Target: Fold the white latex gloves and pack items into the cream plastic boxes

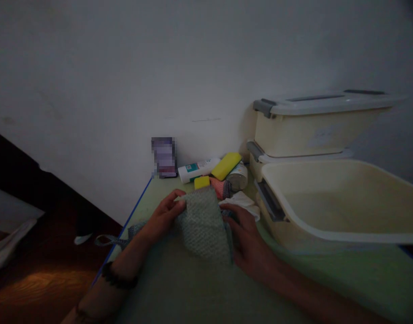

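A pale green knitted cloth (203, 225) lies on the green table surface (179, 288) between my two hands. My left hand (162, 218) pinches the cloth's upper left edge with thumb and fingers closed on it. My right hand (243, 240) rests on the cloth's right edge, fingers curled over it. A patterned strap (115, 240) trails off the table's left edge beside my left wrist, which wears a dark beaded bracelet (117, 278).
An open cream plastic tub (331, 202) stands at the right, with lidded tubs (314, 121) stacked behind it. Against the wall lie a white tube (197, 169), yellow sponges (226, 165), a red cloth (219, 186), a round container (238, 176) and white cloth (242, 200). A wooden floor lies left.
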Demonstrator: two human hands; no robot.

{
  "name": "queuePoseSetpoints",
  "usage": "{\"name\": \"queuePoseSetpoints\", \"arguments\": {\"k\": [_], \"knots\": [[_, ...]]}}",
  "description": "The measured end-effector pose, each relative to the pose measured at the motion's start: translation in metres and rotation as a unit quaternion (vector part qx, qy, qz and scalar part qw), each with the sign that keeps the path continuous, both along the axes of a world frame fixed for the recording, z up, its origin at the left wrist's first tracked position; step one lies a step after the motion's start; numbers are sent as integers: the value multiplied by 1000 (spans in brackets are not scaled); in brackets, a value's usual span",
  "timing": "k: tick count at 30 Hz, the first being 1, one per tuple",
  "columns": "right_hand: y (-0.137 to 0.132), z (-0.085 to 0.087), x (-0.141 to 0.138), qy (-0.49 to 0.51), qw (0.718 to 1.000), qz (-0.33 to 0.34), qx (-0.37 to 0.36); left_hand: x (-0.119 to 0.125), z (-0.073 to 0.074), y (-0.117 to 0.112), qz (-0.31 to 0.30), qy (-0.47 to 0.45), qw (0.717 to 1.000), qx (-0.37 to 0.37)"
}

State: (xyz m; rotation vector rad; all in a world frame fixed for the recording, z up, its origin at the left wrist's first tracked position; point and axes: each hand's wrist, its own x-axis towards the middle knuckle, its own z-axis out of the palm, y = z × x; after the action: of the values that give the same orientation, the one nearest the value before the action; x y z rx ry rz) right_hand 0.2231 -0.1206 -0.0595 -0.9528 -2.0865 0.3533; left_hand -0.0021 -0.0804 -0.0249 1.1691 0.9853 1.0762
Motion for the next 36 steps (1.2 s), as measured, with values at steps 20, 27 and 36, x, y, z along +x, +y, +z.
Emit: {"name": "queuePoseSetpoints", "arguments": {"k": [20, 27, 36], "knots": [[-8, 15, 4, 12, 1000, 24, -17, 26, -7, -7, 50, -55, 996, -55], [-4, 21, 5, 46, 996, 39, -70, 23, -12, -13, -127, -32, 991, -17], [-11, 20, 3, 19, 996, 36, -76, 29, 8, -24, -228, 91, 969, 13]]}}
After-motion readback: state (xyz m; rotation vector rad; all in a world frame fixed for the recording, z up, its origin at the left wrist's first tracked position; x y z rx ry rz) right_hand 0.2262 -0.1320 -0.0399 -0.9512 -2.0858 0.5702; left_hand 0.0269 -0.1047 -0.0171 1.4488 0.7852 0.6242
